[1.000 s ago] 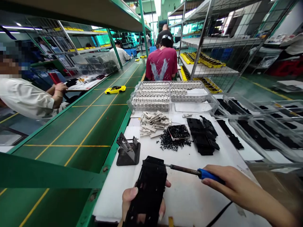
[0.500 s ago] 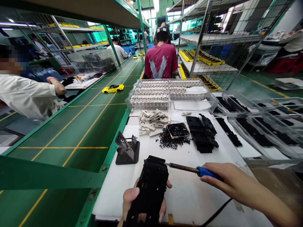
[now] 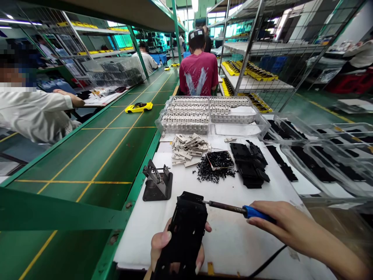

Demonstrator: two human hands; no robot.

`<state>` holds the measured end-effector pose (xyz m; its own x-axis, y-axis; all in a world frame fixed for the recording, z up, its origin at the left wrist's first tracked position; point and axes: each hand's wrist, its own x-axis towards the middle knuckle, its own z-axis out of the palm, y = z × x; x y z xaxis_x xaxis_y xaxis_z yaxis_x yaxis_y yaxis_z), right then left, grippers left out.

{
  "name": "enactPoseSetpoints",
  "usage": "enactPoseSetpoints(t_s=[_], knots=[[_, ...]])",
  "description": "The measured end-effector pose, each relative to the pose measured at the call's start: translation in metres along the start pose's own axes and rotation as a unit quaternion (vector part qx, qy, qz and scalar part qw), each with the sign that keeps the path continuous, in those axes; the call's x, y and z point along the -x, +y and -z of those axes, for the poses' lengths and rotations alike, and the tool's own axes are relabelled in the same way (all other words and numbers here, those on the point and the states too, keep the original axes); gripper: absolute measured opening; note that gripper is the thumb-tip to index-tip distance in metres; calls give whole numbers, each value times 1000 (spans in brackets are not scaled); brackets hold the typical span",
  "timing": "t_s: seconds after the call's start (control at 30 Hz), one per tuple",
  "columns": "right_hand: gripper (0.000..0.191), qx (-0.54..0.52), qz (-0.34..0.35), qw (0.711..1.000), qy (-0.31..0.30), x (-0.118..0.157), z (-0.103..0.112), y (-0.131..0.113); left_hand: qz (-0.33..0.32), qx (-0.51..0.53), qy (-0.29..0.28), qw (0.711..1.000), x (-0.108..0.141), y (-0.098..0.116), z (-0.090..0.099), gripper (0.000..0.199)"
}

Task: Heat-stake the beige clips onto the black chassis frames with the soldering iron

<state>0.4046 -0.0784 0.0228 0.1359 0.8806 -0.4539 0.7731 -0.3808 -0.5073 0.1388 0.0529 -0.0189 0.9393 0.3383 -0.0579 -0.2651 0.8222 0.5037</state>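
My left hand (image 3: 162, 242) is wrapped round a black plastic plate (image 3: 186, 229), long and flat with cut-outs, held tilted above the white tabletop. In my right hand (image 3: 279, 219) is a soldering iron (image 3: 225, 206) with a blue handle, its cord trailing to the bench's front edge. The iron's tip meets the upper right edge of the plate; whether it presses in cannot be seen. Left of the plate stands a dark metal iron stand (image 3: 159, 182). Beyond lie loose black screws (image 3: 206, 171) around a small tray, a heap of white plastic parts (image 3: 190, 147) and stacked black plates (image 3: 250, 165).
A clear plastic tray (image 3: 210, 126) of white parts stands at the bench's far end. To the left runs a green conveyor belt (image 3: 116, 155) with a yellow toy car (image 3: 139, 107). Clear bins (image 3: 314, 155) of black parts line the right. A co-worker (image 3: 198, 72) sits ahead.
Both hands, the plate and the iron stay nearly still. The co-worker at the left has shifted slightly, and the camera view has moved a little.
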Motion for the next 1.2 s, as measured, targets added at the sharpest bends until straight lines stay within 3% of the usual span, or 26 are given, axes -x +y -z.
enactPoseSetpoints(t_s=[0.23,0.33,0.43,0.5,0.57,0.67,0.77,0.87,0.97,1.07,1.2], knots=[[50,-16,6,1000,25,3,-1,-2,-17,8,-17,1000,3,-1,5,51],[49,-83,10,988,130,4,1,-3,-57,25,-35,997,2,-6,13,55],[53,-150,-50,959,237,-10,5,-14,-77,27,-32,996,3,-6,17,56],[53,-172,-91,946,258,-33,6,-25,-60,-6,17,998,4,-5,16,56],[47,-162,-76,950,255,-65,3,-38,-64,-60,109,990,7,-5,13,64],[31,-112,-41,964,239,-122,-7,-61,-105,-145,252,951,10,-14,11,107],[27,-67,-42,971,227,-171,-21,-82,-111,-189,325,920,17,-30,16,142],[33,-40,-55,974,218,-202,-33,-95,-95,-197,345,913,31,-40,28,136],[25,-37,-65,974,212,-217,-40,-99,-83,-173,346,918,47,-39,38,125],[21,-66,-57,972,218,-216,-41,-96,-68,-134,319,936,55,-32,41,110],[22,-164,-23,962,216,-195,-36,-87,-48,-93,298,949,49,-23,28,76]])
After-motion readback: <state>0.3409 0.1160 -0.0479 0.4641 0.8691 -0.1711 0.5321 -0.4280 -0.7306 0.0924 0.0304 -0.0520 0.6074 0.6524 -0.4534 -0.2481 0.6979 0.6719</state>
